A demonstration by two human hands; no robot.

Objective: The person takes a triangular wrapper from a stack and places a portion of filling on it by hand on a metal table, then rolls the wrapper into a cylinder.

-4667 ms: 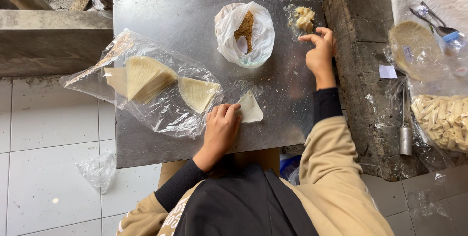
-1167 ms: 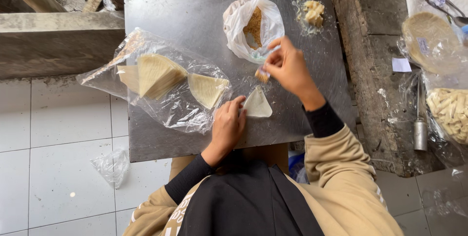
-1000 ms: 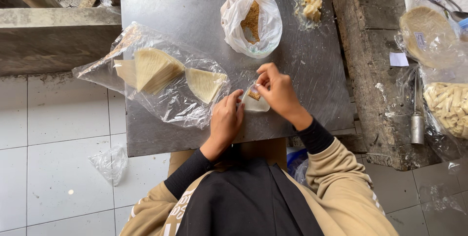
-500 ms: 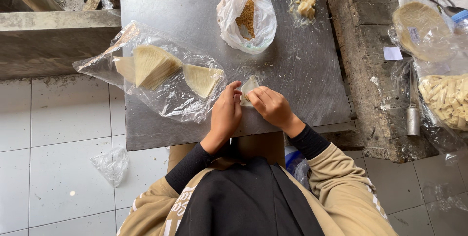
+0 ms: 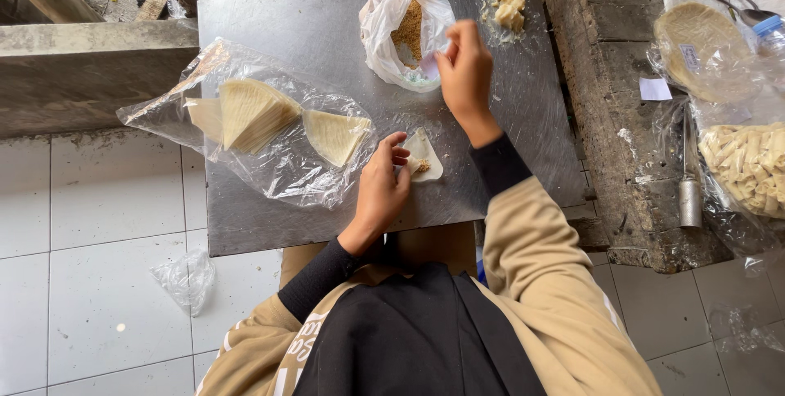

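Observation:
My left hand rests on a pale triangular wrapper sheet on the metal table, its fingers pinning the sheet's left edge; a small heap of brown filling lies on the sheet. My right hand is raised over the open white plastic bag of brown crumbly filling, fingers pinched together at the bag's right rim. Whether they hold anything I cannot tell. Left of my left hand, stacks of triangular wrappers lie on a clear plastic sheet.
A small pile of pale yellow lumps sits at the table's far right. On the rough wooden bench to the right are a round flat disc, a bag of pale rolled pieces, a spoon. A crumpled plastic bag lies on the tiled floor.
My right hand has left the wrapper in front of me and gone up to the filling bag. Brown filling now lies on the wrapper. My left hand stays on the sheet.

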